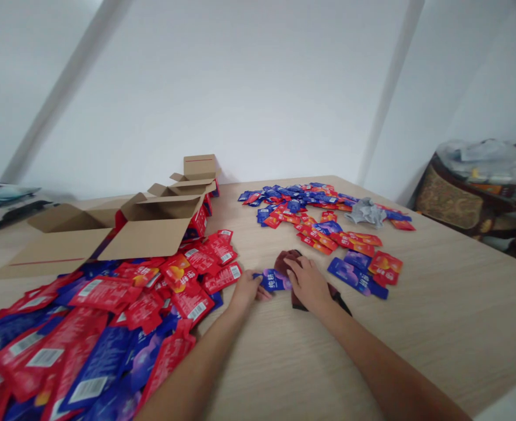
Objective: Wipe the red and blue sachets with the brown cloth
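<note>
Packets lie heaped nearest, before open boxes. On the wooden table, beside a white wall, the left hand pinches a blue packet; the right hand grips a brown cloth against its right end.

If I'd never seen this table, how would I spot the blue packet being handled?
On the pale table, right of the open cardboard boxes, look for the left hand. The blue packet runs from that hand to the brown cloth under the right hand. Unlike the heaped packets on the left, it lies singly, apart from any pile.
</note>
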A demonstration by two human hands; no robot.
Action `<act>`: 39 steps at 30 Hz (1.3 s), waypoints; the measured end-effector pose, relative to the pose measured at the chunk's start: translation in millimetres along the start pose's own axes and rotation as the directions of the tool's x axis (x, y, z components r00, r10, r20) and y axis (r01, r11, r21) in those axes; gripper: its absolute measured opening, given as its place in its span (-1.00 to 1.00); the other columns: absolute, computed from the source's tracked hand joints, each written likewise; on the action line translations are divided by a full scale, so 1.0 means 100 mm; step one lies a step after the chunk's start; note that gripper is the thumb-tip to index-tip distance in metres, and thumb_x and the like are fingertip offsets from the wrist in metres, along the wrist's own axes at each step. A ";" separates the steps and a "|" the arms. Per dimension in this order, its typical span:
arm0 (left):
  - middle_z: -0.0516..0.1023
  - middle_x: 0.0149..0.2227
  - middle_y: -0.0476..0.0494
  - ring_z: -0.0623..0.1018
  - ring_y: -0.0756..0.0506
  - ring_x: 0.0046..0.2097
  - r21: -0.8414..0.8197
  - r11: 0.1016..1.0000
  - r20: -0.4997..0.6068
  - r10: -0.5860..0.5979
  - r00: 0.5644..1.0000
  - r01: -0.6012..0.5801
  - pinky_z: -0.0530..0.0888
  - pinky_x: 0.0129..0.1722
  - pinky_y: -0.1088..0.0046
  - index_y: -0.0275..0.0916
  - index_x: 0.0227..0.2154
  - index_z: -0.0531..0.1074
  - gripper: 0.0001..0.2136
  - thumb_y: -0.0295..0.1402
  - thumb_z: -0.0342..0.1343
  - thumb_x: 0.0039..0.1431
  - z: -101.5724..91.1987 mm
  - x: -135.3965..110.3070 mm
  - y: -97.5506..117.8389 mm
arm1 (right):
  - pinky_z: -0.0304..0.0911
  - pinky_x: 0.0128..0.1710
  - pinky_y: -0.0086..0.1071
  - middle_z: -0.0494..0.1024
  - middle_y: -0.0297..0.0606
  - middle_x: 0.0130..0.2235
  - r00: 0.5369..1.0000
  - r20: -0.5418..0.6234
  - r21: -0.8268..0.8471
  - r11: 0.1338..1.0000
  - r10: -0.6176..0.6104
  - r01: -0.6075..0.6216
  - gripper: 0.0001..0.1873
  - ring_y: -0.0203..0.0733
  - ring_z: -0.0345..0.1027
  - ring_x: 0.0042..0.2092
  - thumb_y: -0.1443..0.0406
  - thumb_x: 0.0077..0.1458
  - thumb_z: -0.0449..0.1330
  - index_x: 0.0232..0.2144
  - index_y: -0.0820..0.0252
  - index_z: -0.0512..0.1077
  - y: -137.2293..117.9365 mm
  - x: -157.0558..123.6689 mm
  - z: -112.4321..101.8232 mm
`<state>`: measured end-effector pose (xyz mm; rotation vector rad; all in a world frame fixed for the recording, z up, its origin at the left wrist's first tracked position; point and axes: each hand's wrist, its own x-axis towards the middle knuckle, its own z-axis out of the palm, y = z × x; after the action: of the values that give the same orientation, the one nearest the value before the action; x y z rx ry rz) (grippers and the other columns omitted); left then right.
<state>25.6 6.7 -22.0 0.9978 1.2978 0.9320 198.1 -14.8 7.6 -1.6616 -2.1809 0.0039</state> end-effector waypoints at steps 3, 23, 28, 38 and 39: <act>0.49 -0.64 -0.07 0.51 -0.06 -0.60 0.072 0.991 -0.136 0.121 0.983 -0.112 0.40 -0.60 0.52 -0.29 -0.43 0.33 -0.98 -0.49 0.04 0.04 0.01 -0.04 -0.04 | 0.12 -0.07 -0.26 0.26 -0.14 0.01 0.992 0.017 0.002 0.992 -0.122 0.122 -0.55 -0.08 0.11 -0.01 0.20 0.20 -0.11 0.14 0.00 0.15 -0.31 -0.11 0.02; 0.46 -0.67 -0.02 0.48 -0.04 -0.67 0.026 1.000 0.007 0.001 1.000 -0.002 0.39 -0.66 0.54 -0.33 -0.06 0.14 -0.72 -0.44 -0.04 0.15 0.00 -0.18 0.02 | 0.15 -0.11 -0.29 0.24 -0.11 0.00 0.998 0.006 -0.106 0.993 -0.056 0.057 -0.56 -0.07 0.13 -0.02 0.30 0.18 -0.12 0.11 0.00 0.20 -0.15 -0.08 -0.11; 0.41 -0.71 0.06 0.43 -0.01 -0.71 0.063 0.996 0.067 0.060 0.996 -0.064 0.35 -0.67 0.57 -0.31 -0.05 0.12 -0.69 -0.48 -0.09 0.12 0.02 -0.20 0.00 | 0.16 -0.16 -0.32 0.27 -0.15 -0.02 0.984 0.098 -0.117 0.980 -0.152 0.163 -0.61 -0.08 0.13 -0.04 0.33 0.16 -0.09 0.01 0.01 0.32 -0.22 -0.04 0.00; 0.44 -0.21 -0.13 0.46 -0.08 -0.20 0.578 0.665 0.144 0.488 0.861 -0.473 0.39 -0.16 0.42 -0.21 -0.08 0.34 -0.57 -0.51 0.11 -0.11 -0.07 -0.30 0.05 | 0.15 -0.12 -0.29 0.32 -0.11 -0.09 0.997 -0.031 -0.084 0.993 0.075 -0.077 -0.61 -0.10 0.20 -0.09 0.28 0.17 -0.10 -0.01 0.07 0.35 0.35 0.11 0.16; 0.41 -0.17 -0.14 0.44 -0.09 -0.15 0.644 0.584 0.167 0.524 0.836 -0.494 0.35 -0.11 0.40 -0.21 -0.06 0.34 -0.56 -0.50 0.10 -0.09 -0.08 -0.32 0.05 | 0.15 -0.09 -0.28 0.32 -0.12 -0.10 0.995 -0.069 -0.028 0.997 0.067 -0.069 -0.61 -0.10 0.20 -0.08 0.28 0.17 -0.10 0.00 0.07 0.34 0.37 0.11 0.18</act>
<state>15.7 -21.1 -7.1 2.0229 1.4393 0.9146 224.6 10.2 -14.7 -1.7265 -2.0838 -0.0662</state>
